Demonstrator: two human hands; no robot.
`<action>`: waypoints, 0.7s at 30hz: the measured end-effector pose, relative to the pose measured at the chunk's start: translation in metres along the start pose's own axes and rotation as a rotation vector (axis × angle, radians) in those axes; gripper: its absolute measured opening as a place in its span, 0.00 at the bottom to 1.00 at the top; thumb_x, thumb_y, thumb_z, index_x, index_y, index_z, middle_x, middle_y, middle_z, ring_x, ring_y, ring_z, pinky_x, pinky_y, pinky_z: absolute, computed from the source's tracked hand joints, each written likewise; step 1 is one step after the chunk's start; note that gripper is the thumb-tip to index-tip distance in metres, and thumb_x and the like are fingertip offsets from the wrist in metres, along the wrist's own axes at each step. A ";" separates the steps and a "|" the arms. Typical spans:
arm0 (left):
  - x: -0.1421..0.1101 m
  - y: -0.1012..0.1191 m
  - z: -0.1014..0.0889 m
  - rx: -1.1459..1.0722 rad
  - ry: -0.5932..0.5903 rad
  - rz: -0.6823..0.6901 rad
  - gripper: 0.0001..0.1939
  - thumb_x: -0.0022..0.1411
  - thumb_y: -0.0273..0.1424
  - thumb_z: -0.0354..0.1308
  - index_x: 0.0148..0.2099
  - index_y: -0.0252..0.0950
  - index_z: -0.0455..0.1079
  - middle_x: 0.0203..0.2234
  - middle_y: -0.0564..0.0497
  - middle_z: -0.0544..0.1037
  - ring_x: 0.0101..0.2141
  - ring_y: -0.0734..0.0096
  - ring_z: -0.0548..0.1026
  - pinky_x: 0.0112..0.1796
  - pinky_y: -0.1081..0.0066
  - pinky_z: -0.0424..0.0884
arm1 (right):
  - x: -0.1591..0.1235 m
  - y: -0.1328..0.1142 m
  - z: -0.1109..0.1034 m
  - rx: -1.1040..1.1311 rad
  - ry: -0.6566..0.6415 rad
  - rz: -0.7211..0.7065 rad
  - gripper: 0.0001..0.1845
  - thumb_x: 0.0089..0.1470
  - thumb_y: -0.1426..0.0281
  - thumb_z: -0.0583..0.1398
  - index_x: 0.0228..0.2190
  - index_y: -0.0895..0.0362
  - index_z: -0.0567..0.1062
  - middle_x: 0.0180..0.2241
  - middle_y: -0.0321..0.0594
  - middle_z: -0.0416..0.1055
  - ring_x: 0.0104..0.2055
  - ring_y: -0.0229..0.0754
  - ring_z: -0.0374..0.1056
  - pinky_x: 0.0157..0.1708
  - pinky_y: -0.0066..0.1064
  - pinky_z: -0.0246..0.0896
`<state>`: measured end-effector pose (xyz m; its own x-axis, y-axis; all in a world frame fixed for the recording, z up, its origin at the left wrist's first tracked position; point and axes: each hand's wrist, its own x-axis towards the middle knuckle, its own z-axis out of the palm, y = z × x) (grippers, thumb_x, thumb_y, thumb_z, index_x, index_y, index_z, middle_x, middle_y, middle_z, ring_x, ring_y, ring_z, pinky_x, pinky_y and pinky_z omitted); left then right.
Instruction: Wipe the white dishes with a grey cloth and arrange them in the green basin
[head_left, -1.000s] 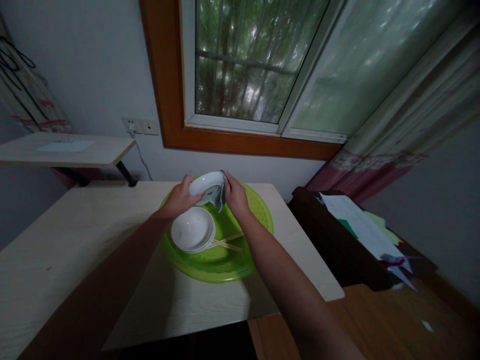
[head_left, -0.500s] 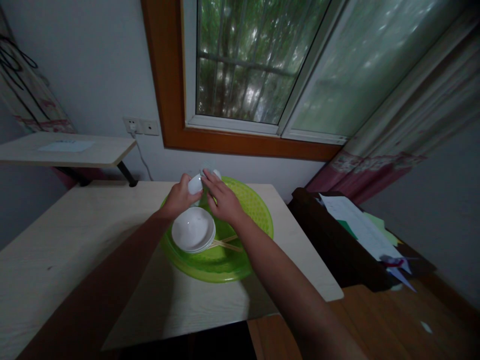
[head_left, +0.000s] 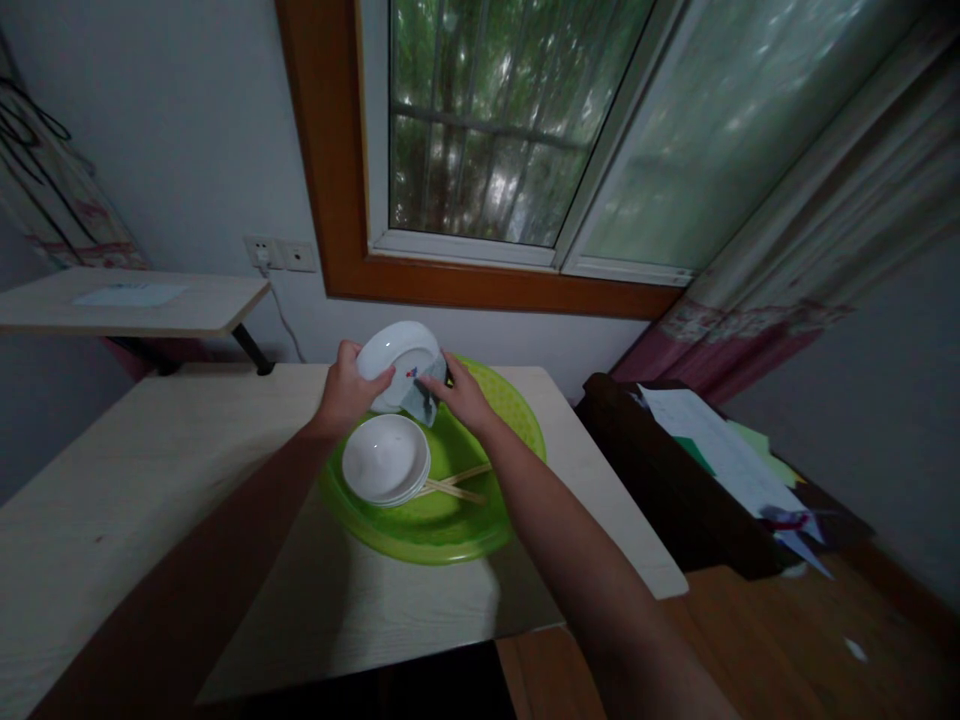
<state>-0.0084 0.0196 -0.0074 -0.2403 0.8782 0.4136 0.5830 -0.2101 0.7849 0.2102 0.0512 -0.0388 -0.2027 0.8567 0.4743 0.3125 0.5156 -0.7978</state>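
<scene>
As I watch from afar through the head camera, the left hand (head_left: pixel 351 392) grips a tilted white dish (head_left: pixel 399 348) by its left edge, thumb lying on the face towards me and the other fingers partly hidden behind it; the right hand (head_left: pixel 463 396) pinches a grey-green cloth (head_left: pixel 421 402) against the dish's right side, thumb on the near face, though I cannot tell how its hidden fingers sit; a small red and blue mark shows on the dish between the two thumbs.

Below the hands I see a round green tray (head_left: pixel 435 548); on its left part sits a stack of white bowls (head_left: pixel 386 458), nested and close under the dish; just right of them lie light wooden chopsticks (head_left: pixel 456 487), crossing one another.

I have the tray on a pale table (head_left: pixel 187 430); a raised shelf (head_left: pixel 221 302) stands at the far left; a wood-framed window (head_left: pixel 487 130) fills the wall ahead, with a curtain (head_left: pixel 787 290) to its right; papers (head_left: pixel 724 450) lie on dark furniture (head_left: pixel 660 480) beyond the table's right edge.
</scene>
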 end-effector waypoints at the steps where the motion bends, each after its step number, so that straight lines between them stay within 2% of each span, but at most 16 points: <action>1: 0.000 -0.001 -0.001 -0.027 0.017 -0.004 0.25 0.51 0.40 0.70 0.43 0.39 0.59 0.34 0.49 0.75 0.34 0.62 0.76 0.33 0.68 0.70 | 0.000 0.001 0.000 0.053 -0.023 0.029 0.34 0.56 0.54 0.67 0.59 0.55 0.71 0.59 0.46 0.74 0.59 0.50 0.71 0.63 0.44 0.64; 5: 0.004 -0.009 0.000 -0.154 0.055 0.007 0.26 0.51 0.41 0.70 0.44 0.39 0.59 0.36 0.51 0.73 0.36 0.62 0.75 0.36 0.66 0.72 | 0.000 0.007 0.004 0.237 -0.080 0.166 0.29 0.54 0.55 0.68 0.53 0.55 0.73 0.51 0.43 0.78 0.51 0.47 0.75 0.55 0.42 0.70; 10: 0.009 -0.017 0.003 -0.307 0.000 0.026 0.24 0.54 0.40 0.68 0.45 0.39 0.59 0.39 0.50 0.72 0.41 0.61 0.75 0.41 0.63 0.74 | 0.000 0.014 0.008 0.367 -0.099 0.234 0.30 0.50 0.58 0.70 0.52 0.56 0.73 0.50 0.43 0.78 0.48 0.46 0.75 0.51 0.40 0.73; 15: 0.014 -0.027 0.014 -0.387 -0.062 0.001 0.29 0.53 0.39 0.69 0.50 0.39 0.58 0.45 0.47 0.73 0.47 0.59 0.76 0.48 0.61 0.73 | 0.004 0.013 0.004 0.293 0.056 0.180 0.38 0.48 0.60 0.70 0.59 0.57 0.69 0.56 0.46 0.75 0.55 0.48 0.72 0.58 0.42 0.69; 18: 0.017 -0.032 0.021 -0.364 -0.131 0.012 0.33 0.52 0.39 0.70 0.54 0.39 0.58 0.49 0.44 0.74 0.50 0.58 0.76 0.51 0.59 0.72 | 0.007 0.016 -0.001 0.162 0.179 0.194 0.47 0.46 0.62 0.71 0.64 0.56 0.64 0.63 0.48 0.68 0.62 0.51 0.67 0.64 0.45 0.63; 21: 0.015 -0.032 0.021 -0.280 -0.215 0.038 0.33 0.52 0.38 0.70 0.56 0.38 0.60 0.50 0.43 0.75 0.50 0.57 0.76 0.51 0.60 0.72 | 0.008 0.018 -0.007 0.066 0.210 0.226 0.52 0.43 0.64 0.73 0.67 0.58 0.62 0.66 0.50 0.63 0.66 0.53 0.63 0.66 0.46 0.58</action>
<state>-0.0146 0.0488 -0.0358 -0.0360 0.9317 0.3614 0.3456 -0.3278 0.8793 0.2205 0.0680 -0.0471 0.0636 0.9372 0.3429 0.2654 0.3154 -0.9111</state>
